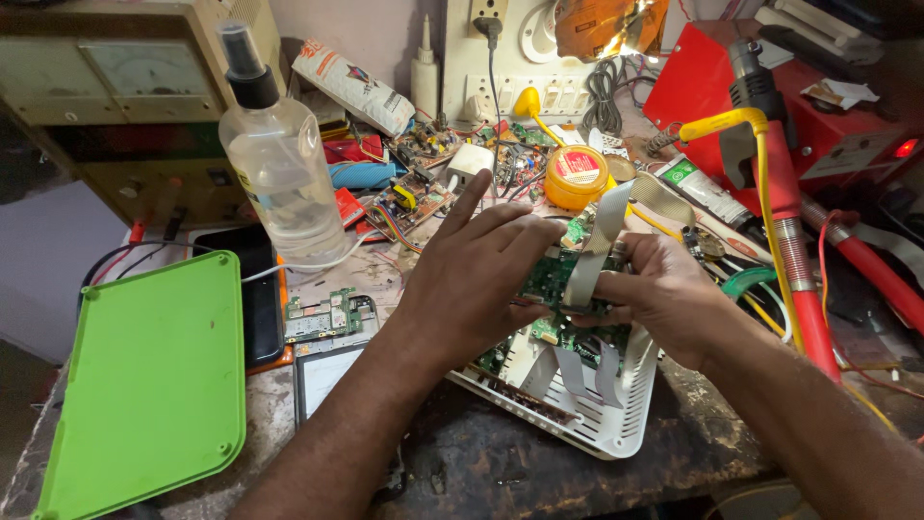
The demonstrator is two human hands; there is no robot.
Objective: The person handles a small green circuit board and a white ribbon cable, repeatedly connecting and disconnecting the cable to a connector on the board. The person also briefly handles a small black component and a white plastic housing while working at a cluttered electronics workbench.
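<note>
My left hand point(476, 274) and my right hand point(659, 294) meet over a white plastic device housing point(616, 433) on the workbench. Together they hold a green circuit board point(551, 274) lifted above the housing. A flat grey ribbon cable point(602, 236) loops up from the board and passes between my right fingers. The left index finger points away, the other fingers press the board's left edge. More grey ribbon strips point(573, 371) and another green board lie inside the housing below.
A green plastic lid point(144, 385) lies at the left. A clear spray bottle point(279, 164) stands behind it, beside a dark phone point(255, 289) and a small board point(322, 316). A yellow paste tin point(576, 176), red tool case point(828, 116) and hot-air gun point(784, 202) crowd the right.
</note>
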